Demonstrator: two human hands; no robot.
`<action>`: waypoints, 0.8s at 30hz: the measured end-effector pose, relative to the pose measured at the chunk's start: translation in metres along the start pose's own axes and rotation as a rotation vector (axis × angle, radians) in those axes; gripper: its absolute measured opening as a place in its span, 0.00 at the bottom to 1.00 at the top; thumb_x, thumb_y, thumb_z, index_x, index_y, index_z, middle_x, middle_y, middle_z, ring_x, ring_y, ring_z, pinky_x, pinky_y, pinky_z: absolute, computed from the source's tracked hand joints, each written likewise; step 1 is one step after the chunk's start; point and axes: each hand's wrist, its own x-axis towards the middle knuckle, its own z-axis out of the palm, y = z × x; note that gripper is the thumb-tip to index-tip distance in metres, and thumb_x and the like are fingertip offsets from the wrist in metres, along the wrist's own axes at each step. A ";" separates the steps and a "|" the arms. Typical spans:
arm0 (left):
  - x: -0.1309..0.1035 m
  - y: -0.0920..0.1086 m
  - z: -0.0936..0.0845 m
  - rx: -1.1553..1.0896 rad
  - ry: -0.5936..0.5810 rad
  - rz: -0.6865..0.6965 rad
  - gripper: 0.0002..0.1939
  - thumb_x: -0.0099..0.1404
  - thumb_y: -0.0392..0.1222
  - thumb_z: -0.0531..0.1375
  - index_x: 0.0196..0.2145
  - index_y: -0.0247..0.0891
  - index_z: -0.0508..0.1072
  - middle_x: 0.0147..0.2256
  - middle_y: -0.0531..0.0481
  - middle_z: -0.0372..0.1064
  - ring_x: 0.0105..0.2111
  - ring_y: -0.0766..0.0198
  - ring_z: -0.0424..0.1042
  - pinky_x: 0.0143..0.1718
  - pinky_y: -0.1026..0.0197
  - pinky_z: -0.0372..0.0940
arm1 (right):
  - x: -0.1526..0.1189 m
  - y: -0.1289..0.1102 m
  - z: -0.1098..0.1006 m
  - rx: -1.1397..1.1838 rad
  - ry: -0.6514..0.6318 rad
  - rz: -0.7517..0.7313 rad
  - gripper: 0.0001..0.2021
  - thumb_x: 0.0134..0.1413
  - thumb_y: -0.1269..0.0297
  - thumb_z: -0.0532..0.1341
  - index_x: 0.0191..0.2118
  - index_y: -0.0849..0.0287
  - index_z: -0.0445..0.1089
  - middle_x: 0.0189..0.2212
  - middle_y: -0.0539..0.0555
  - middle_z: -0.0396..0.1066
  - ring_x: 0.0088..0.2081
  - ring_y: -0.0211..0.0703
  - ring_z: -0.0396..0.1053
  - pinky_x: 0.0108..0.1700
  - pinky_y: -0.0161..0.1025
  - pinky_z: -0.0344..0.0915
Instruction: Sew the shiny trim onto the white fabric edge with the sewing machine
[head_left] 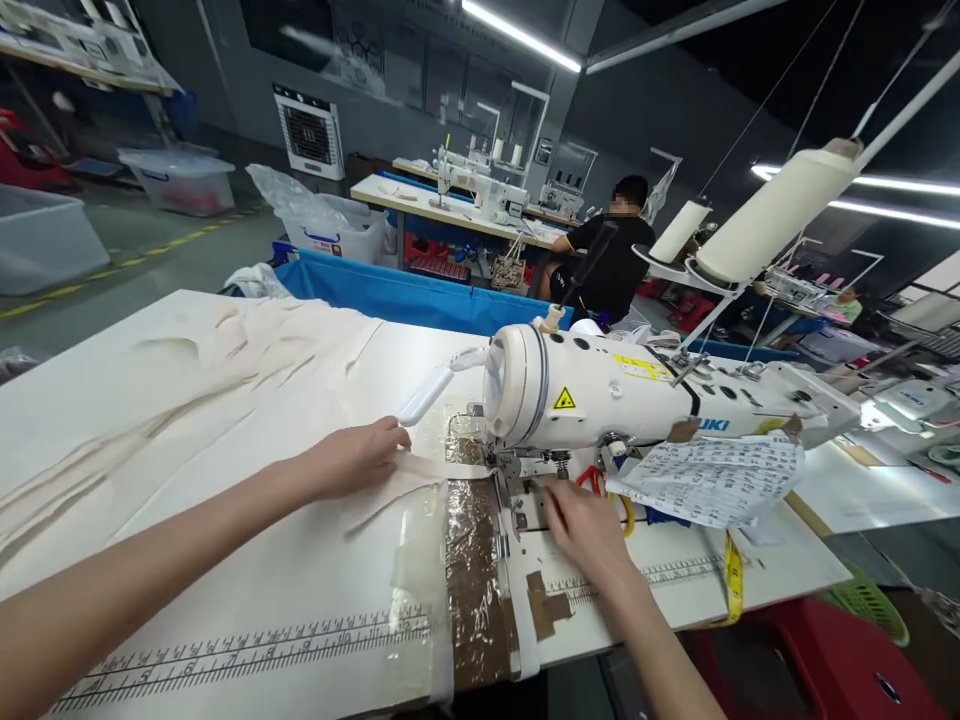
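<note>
My left hand (364, 458) is closed on a cream fabric strip (424, 466) left of the sewing machine (592, 385). That strip runs right, toward the presser foot area under the machine head. Close to the needle area on the other side, my right hand (589, 525) has its fingers curled together. What they pinch, if anything, is hidden. A white band (517, 590) hangs from the foot area down past the table's front edge. Behind my right fingers lie red-handled scissors (590, 480), partly covered. More cream fabric (247, 375) spreads over the left of the table.
A printed paper sheet (712, 478) hangs on the machine's front. A yellow tape measure (733, 580) drapes over the front edge. Thread cones (780, 210) stand above right. A blue cloth trough (405, 290) runs behind the table; beyond it a person (611, 255) sits. A red stool (817, 660) is at lower right.
</note>
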 end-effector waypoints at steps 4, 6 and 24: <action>-0.001 0.008 -0.010 0.043 0.027 -0.057 0.06 0.58 0.35 0.55 0.29 0.37 0.72 0.35 0.44 0.72 0.30 0.56 0.73 0.27 0.60 0.63 | 0.004 0.033 0.006 -0.063 0.136 0.218 0.16 0.64 0.71 0.49 0.47 0.64 0.73 0.31 0.62 0.79 0.31 0.52 0.78 0.27 0.37 0.59; -0.006 0.014 -0.007 0.063 0.121 -0.103 0.09 0.61 0.36 0.52 0.25 0.37 0.69 0.32 0.42 0.70 0.28 0.55 0.72 0.27 0.59 0.62 | 0.006 0.035 0.008 -0.053 0.191 0.269 0.17 0.65 0.70 0.49 0.49 0.67 0.72 0.30 0.64 0.79 0.30 0.54 0.78 0.25 0.38 0.60; -0.031 0.062 0.043 -1.649 0.670 -0.394 0.18 0.57 0.45 0.70 0.42 0.35 0.72 0.37 0.46 0.78 0.39 0.62 0.78 0.49 0.58 0.74 | 0.040 -0.112 0.021 0.854 0.153 0.066 0.13 0.66 0.61 0.51 0.48 0.59 0.67 0.35 0.55 0.76 0.32 0.46 0.74 0.34 0.40 0.68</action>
